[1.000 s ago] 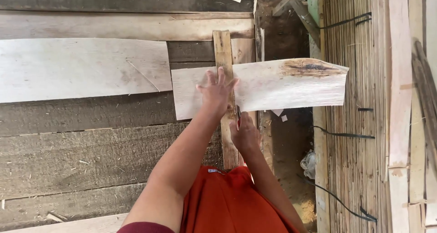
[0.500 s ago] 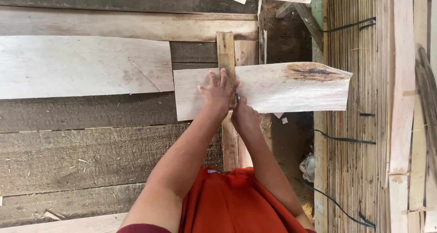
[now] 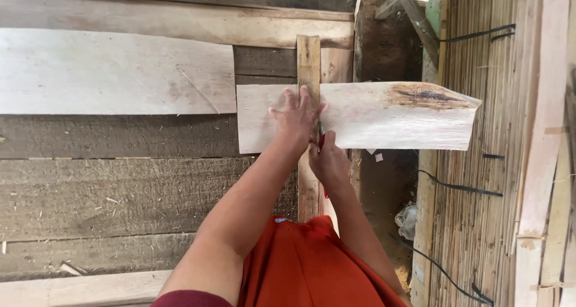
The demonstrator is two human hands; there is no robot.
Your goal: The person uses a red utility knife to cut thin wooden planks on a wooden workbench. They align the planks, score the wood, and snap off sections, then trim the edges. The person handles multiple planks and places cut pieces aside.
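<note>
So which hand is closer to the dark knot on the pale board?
Right. The right hand sits below the board, nearer the dark knot; the left hand lies flat further left.

1. Weathered grey plank floor (image 3: 120,193), daylit, with scattered sawdust.
2. Right of the floor: a dark gap (image 3: 384,55) onto bare ground.
3. Beyond the gap: a reed-mat wall (image 3: 480,223) crossed by black cords (image 3: 456,187).

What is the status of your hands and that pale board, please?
Left hand flat, open on the short pale wooden board with a dark knot. Right hand shut on a thin red-handled tool, tip at the board. Narrow upright wooden strip behind the board.
</note>
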